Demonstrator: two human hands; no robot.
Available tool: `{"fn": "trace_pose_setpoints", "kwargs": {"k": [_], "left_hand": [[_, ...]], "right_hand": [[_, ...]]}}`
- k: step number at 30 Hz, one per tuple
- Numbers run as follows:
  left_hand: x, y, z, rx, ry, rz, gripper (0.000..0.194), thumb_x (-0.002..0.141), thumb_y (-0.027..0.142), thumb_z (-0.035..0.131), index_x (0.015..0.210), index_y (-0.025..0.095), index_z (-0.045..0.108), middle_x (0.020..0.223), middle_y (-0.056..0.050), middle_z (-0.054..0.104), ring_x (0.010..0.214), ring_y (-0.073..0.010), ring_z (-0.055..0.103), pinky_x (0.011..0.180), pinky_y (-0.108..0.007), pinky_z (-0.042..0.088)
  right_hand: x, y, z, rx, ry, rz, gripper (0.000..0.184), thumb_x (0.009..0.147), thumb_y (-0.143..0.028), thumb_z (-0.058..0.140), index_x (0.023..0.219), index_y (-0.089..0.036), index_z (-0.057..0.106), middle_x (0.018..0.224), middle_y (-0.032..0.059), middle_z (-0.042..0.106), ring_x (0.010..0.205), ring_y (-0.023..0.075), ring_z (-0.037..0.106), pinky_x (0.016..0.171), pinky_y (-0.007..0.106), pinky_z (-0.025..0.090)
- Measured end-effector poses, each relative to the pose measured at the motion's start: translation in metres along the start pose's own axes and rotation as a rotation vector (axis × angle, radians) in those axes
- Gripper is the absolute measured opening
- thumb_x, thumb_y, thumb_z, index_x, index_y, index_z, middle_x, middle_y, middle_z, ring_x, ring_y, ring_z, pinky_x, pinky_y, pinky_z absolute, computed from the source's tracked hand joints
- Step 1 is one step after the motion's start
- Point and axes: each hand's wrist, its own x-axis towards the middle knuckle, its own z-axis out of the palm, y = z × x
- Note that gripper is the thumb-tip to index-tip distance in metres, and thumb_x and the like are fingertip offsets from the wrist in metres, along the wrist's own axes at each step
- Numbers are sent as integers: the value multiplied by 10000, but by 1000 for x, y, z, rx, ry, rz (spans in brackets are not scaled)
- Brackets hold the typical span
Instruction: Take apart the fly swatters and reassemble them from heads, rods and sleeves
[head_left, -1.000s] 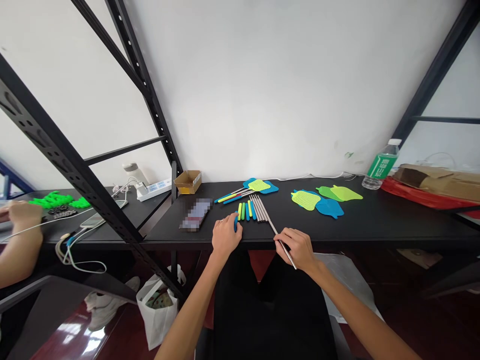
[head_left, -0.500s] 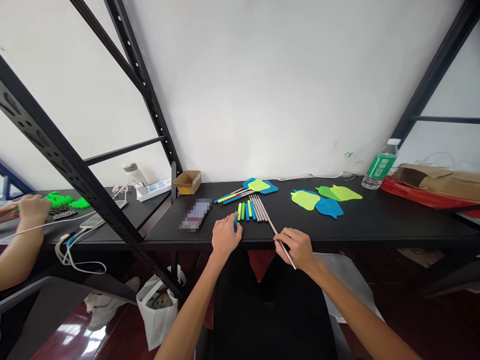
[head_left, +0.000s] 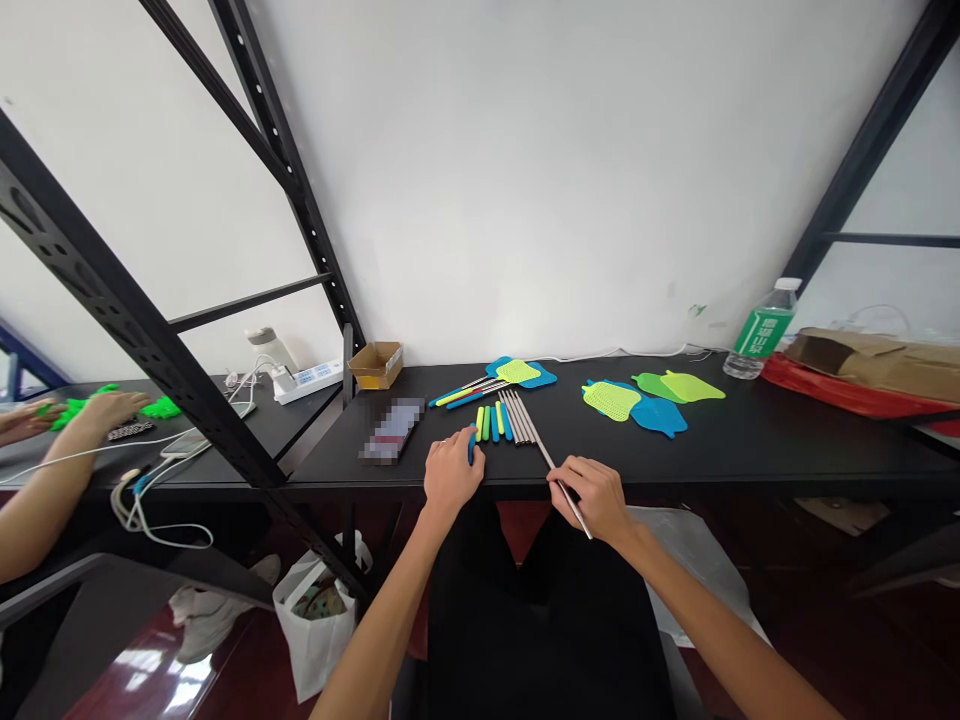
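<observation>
My left hand (head_left: 450, 472) is closed around a blue handle grip (head_left: 471, 446) at the front edge of the black table (head_left: 750, 440). My right hand (head_left: 592, 495) pinches a thin metal rod (head_left: 559, 478) that slants from the table edge down past my fingers. Just behind my hands lie several green and blue handle grips (head_left: 491, 421) and a row of metal rods (head_left: 519, 416). Finished fly swatters (head_left: 499, 378) lie further back. Loose swatter heads (head_left: 649, 402) in yellow-green and blue lie to the right.
A small cardboard box (head_left: 375, 363) and a blurred flat object (head_left: 390, 430) sit on the left of the table. A green-labelled water bottle (head_left: 761, 330) stands at the back right beside a red tray (head_left: 847, 390). Another person's hands (head_left: 90, 415) work at green parts on the neighbouring table, far left.
My own hands have stayed put. The other person's hand at far left has moved right, over the green parts.
</observation>
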Motion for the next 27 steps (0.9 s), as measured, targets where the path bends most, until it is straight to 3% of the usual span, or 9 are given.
{"fn": "trace_pose_setpoints", "kwargs": {"k": [6, 9, 14, 17, 19, 23, 27], "left_hand": [[0, 0, 1, 3, 8, -3, 325, 936, 251, 449, 1224, 229, 598, 1019, -63, 729, 925, -250, 671, 860, -373, 439], [0, 0, 1, -9, 12, -8, 327, 939, 243, 444, 1231, 234, 591, 1010, -61, 728, 908, -246, 672, 853, -371, 440], [1, -1, 0, -61, 22, -12, 355, 975, 246, 401, 1305, 234, 532, 1081, -67, 709, 958, -236, 663, 855, -358, 440], [1, -2, -2, -80, 28, -1, 379, 988, 264, 395, 1351, 234, 500, 1067, -67, 698, 987, -235, 646, 868, -356, 440], [2, -3, -3, -79, 22, 14, 386, 988, 264, 400, 1361, 240, 499, 1053, -64, 691, 997, -238, 630, 871, -357, 440], [2, -3, -7, -98, 7, 73, 354, 987, 235, 402, 1297, 266, 569, 1099, -55, 680, 1016, -238, 600, 860, -358, 432], [2, -2, -9, -125, 12, 114, 313, 982, 199, 405, 1172, 274, 641, 1119, -46, 674, 1006, -231, 587, 842, -361, 420]], "right_hand": [[1, -1, -1, 21, 6, 14, 138, 840, -144, 586, 877, -209, 701, 764, 41, 651, 681, 169, 581, 663, 295, 407], [3, -2, -5, 122, 11, 87, 143, 872, -164, 574, 889, -215, 707, 758, 35, 642, 663, 161, 576, 642, 288, 406], [12, -1, -13, 427, 66, 371, 163, 928, -285, 567, 887, -220, 710, 721, 22, 615, 592, 148, 529, 570, 287, 394], [19, 5, -17, 650, 123, 586, 162, 889, -375, 646, 884, -217, 676, 752, 25, 640, 629, 161, 557, 560, 283, 413], [23, 13, -19, 770, 161, 705, 210, 846, -414, 703, 826, -215, 639, 656, -6, 584, 560, 137, 500, 510, 267, 375], [26, 27, -22, 1008, 265, 872, 273, 775, -438, 778, 783, -204, 637, 556, -49, 455, 480, 97, 387, 455, 254, 313], [28, 34, -26, 1205, 282, 964, 307, 768, -464, 777, 835, -171, 718, 617, 1, 551, 536, 114, 486, 481, 255, 376]]}}
